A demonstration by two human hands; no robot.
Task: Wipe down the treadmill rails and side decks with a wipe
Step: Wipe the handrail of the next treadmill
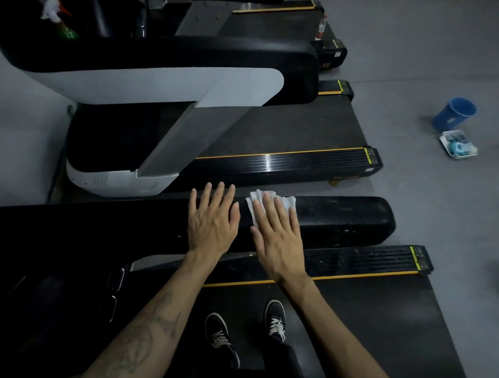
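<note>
I stand on the belt of a treadmill, facing its long black handrail (340,220). My right hand (278,235) lies flat with straight fingers on a white wipe (259,200), pressing it onto the top of the rail. To its left, my left hand (212,218) rests flat and bare on the same rail, fingers spread. Below the rail runs the ribbed black side deck (381,260) with a yellow stripe along the belt edge.
A second treadmill (272,161) stands parallel just beyond the rail, a third further back. On the grey floor at the right sit a blue bucket (453,114) and a small white tray of supplies (457,145). My two shoes (246,327) are on the belt.
</note>
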